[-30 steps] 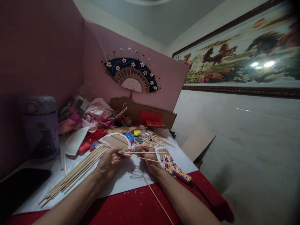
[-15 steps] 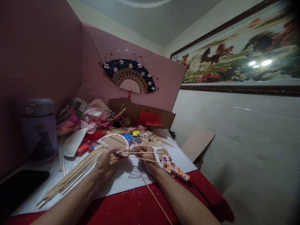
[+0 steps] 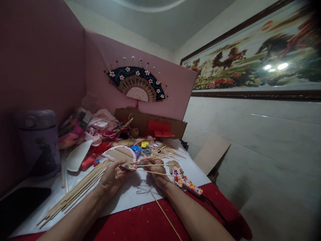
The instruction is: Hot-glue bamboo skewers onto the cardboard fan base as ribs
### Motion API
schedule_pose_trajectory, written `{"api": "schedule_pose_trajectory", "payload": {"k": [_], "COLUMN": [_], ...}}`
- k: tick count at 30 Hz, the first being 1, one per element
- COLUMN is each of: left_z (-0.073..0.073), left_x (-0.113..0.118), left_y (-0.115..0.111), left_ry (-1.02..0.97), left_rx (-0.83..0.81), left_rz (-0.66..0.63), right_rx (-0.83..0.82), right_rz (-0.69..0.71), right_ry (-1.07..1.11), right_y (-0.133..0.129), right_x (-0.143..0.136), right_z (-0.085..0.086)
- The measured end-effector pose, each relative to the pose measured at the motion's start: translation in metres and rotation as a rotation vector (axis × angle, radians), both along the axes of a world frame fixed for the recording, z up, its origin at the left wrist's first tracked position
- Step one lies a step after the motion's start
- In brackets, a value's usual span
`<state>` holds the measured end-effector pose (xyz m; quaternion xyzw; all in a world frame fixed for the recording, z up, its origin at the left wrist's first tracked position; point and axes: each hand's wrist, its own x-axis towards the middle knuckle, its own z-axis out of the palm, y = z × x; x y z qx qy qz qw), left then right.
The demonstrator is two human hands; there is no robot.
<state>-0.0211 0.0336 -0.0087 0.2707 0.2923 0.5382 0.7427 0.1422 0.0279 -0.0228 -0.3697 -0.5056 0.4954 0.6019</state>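
Above white paper [image 3: 120, 201], a round-edged, pink-trimmed cardboard panel [image 3: 115, 155] is grasped by the left hand [image 3: 114, 175], its position barely changed, as if steadied for work at the rim. By the right hand [image 3: 155, 169], thin wooden sticks [image 3: 167, 164] are touched there; whether any is pinched cannot be told.

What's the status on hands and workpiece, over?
Left hand gripping pink-edged cardboard piece. Right hand at thin wooden sticks by its edge. Floral glue gun lying right of both hands.
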Motion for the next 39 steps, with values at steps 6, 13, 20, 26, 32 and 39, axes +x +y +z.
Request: {"api": "schedule_pose_trajectory", "payload": {"k": [6,13,20,26,32,39], "left_z": [0.0013,0.0015,0.0031,0.0041,0.0048,-0.0007], "left_x": [0.001,0.0014,0.0015,0.001,-0.0003,-0.0013], "left_y": [-0.0001,0.0003,-0.0016,-0.0033,-0.0034,0.0012], "left_ry": [-0.008,-0.032,-0.02,-0.022,-0.02,-0.01], "left_rx": [-0.023,-0.017,-0.028,-0.025,-0.024,-0.05], "left_rz": [0.013,0.028,0.028,0.03,0.005,0.045], "right_rx": [0.024,0.035,0.032,0.045,0.058,0.077], "right_rz": [0.004,0.023,-0.014,-0.002,-0.006,-0.014], "right_ry": [0.033,0.034,0.008,0.006,-0.026,-0.032], "right_y": [0.0013,0.0013,-0.0002,-0.0017,-0.0008,-0.0025], "right_x": [0.0001,0.0014,0.0012,-0.0009,-0.0006,-0.0006], "right_z": [-0.0015,-0.0009,0.0001,0.0016,0.0018,0.0071]}}
